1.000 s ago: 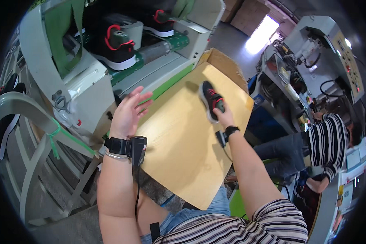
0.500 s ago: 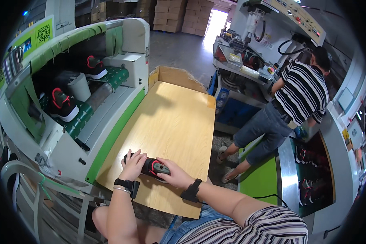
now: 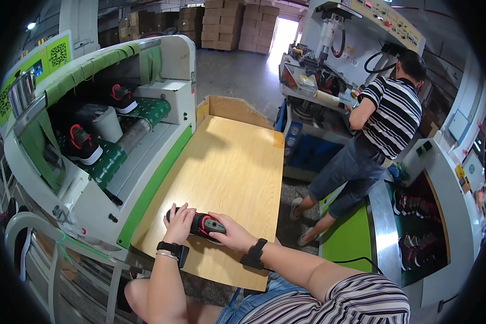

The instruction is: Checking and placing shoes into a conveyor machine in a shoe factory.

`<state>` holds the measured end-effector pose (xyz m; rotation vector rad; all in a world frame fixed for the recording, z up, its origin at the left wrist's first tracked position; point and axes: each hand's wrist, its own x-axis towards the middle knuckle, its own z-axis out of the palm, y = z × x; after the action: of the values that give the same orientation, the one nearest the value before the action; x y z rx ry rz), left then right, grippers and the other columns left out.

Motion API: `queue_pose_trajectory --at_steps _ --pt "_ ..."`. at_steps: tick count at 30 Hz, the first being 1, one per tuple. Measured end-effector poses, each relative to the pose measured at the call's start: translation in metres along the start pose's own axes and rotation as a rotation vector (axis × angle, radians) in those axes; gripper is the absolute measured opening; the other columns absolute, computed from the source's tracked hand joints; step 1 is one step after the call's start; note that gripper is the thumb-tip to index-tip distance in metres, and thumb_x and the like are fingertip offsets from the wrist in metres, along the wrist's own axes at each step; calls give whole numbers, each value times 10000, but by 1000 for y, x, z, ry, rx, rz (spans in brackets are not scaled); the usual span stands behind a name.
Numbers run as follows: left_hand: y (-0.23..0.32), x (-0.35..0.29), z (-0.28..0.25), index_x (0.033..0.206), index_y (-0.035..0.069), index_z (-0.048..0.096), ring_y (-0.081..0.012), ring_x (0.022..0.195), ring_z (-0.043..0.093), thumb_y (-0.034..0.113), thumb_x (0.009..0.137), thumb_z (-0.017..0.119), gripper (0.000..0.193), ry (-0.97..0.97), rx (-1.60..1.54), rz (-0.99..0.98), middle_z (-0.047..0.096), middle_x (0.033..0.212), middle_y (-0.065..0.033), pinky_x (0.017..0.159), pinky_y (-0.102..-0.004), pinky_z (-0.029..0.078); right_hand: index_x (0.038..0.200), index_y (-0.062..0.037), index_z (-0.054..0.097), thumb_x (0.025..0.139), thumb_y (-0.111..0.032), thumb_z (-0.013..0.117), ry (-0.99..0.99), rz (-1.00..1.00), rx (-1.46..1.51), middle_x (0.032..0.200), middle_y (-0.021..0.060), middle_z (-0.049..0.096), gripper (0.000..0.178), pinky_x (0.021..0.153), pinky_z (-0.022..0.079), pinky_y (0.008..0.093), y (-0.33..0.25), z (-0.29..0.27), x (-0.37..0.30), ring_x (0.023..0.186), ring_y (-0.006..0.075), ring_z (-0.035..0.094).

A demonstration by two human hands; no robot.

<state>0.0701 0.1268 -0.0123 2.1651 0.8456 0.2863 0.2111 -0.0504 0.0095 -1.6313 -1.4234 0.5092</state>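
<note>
A black shoe with red trim (image 3: 200,223) lies on the wood-grain tabletop (image 3: 237,167) close to me, its toe end to the left. A grey-green form, seemingly a shoe last, fills its collar. Over the toe end my left hand (image 3: 179,222) is bent, its fingers curled on the upper. My right hand (image 3: 230,233) wraps round the heel end, with the thumb side along the collar. The sole is mostly hidden beneath the shoe and my hands.
Left of the table, a conveyor machine (image 3: 186,81) carries two similar shoes on a green belt (image 3: 151,110). At the right a co-worker in a striped shirt (image 3: 397,119) stands by a press machine (image 3: 329,81). Several shoes (image 3: 416,243) sit in another machine. Cartons (image 3: 220,24) are stacked behind.
My left hand has shifted slightly on the toe end, and both hands stay on the shoe. The view has tilted a little. The co-worker has turned slightly, with an arm toward the press.
</note>
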Motion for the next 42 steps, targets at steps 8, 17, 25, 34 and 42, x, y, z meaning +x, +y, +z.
queue_pose_trajectory --at_steps 8,17,25,34,42 --pt "-1 0 1 1274 220 662 -348 1526 142 517 1054 314 508 14 14 7 438 1554 -65 1135 -690 -26 1413 11 455 906 -206 681 10 1 16 1297 245 565 596 1071 422 419 2 2 -1 1225 381 541" --pt "-1 -1 0 1274 212 664 -350 1523 151 521 1054 308 520 24 20 10 444 1551 -60 1140 -680 -26 1415 11 454 909 -210 682 2 7 30 1296 244 567 598 1072 423 412 2 3 0 1224 376 545" --pt "2 0 0 1291 207 652 -344 1527 140 519 1055 306 523 11 29 8 429 1562 -54 1140 -683 -20 1418 8 453 911 -208 684 1 16 22 1304 235 565 598 1072 422 410 1 0 0 1227 369 543" --pt "-8 0 4 1395 153 539 -340 1518 176 511 1030 394 531 139 -4 25 388 1567 -131 1148 -681 38 1410 18 457 890 -186 708 17 17 30 1303 238 563 612 1070 424 408 0 4 1 1222 372 549" --pt "-1 1 3 1311 196 623 -328 1528 158 528 1027 381 500 43 35 0 375 1573 -137 1157 -674 21 1400 24 453 888 -165 706 30 25 32 1265 226 573 601 1064 425 399 -5 0 -2 1214 354 555"
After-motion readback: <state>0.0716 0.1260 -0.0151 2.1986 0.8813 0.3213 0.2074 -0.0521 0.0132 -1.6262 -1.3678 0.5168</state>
